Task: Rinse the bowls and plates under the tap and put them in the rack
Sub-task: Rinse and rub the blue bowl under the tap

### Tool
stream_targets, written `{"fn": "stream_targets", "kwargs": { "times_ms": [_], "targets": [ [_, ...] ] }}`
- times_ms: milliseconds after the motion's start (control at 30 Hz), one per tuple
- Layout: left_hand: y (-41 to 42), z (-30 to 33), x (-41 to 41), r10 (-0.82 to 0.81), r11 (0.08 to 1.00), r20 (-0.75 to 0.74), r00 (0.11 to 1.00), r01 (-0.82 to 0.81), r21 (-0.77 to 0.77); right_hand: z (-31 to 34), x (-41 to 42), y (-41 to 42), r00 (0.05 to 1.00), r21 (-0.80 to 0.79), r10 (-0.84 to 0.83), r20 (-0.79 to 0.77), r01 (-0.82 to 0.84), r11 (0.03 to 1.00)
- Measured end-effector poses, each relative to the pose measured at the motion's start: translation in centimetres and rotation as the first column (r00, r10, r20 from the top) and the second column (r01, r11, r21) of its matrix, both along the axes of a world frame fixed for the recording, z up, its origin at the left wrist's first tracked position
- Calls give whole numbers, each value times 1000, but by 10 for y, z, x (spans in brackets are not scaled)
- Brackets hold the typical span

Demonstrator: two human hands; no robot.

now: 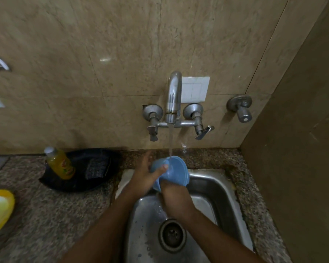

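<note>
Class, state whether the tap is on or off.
On: a stream of water falls from the tap onto the blue bowl.

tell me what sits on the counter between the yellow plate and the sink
In the head view, a black tray lies between the yellow plate and the sink. It holds a yellow bottle and a dark scrub pad.

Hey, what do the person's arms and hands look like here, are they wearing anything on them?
Both forearms are bare, no sleeves in view. The left hand and right hand show no gloves, and no rings, watch or bracelets are visible, though the picture is slightly blurred.
</note>
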State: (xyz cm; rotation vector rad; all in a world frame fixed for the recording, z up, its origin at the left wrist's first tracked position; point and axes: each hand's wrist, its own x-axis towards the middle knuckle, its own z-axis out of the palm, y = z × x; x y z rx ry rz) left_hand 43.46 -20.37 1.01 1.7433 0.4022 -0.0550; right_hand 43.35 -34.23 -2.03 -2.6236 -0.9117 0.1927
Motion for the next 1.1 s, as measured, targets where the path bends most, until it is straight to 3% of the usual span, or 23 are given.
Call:
{"fn": "stream_targets", "kwargs": {
  "times_ms": [100,200,267,333,400,467,533,600,667,700,800,833,933,1000,1100],
  "targets": [
    [-23,-18,-21,57,998,-18,998,-57,-5,4,4,7,995,98,-23,-102,33,995],
    [-21,-19,-16,202,972,68,977,-208,106,4,-16,22,973,230,41,-227,13,973],
    [-11,-16,-10,244,963,125,962,-255,87,-3,-26,10,972,305,147,-181,-86,948],
    [-5,-16,-7,298,950,126,946,-306,57,-15,-14,-12,978,126,208,37,-211,969],
    [-9,-11,-7,265,952,159,951,-285,113,-13,-7,-21,983,-21,154,96,-152,988],
    [-15,-2,-5,236,957,187,954,-262,127,-7,-15,-8,996,104,86,5,-87,991],
    [-16,5,-2,227,959,229,947,-258,115,-8,-21,-3,990,199,126,-61,-112,974],
    [-16,7,-4,197,965,241,950,-231,120,-16,-8,-21,968,94,234,95,-242,966],
    [-19,8,-6,194,966,235,952,-228,125,-15,6,-30,946,-51,238,219,-232,971],
    [-20,8,-5,204,964,237,950,-237,118,-9,5,-24,967,-59,189,168,-181,982],
    [-21,17,3,250,958,275,928,-278,68,2,-17,3,985,202,123,-120,-97,975],
    [-19,18,4,243,961,280,929,-270,61,-1,-15,0,982,204,158,-101,-135,970],
    [-20,14,-3,241,961,242,940,-267,78,-4,12,-30,948,-77,279,154,-270,960],
    [-21,10,-4,266,951,229,936,-293,93,2,10,-23,964,-70,253,84,-248,966],
    [-15,16,1,221,958,241,945,-257,129,3,-9,-8,967,129,227,-116,-212,969]
  ]
}}
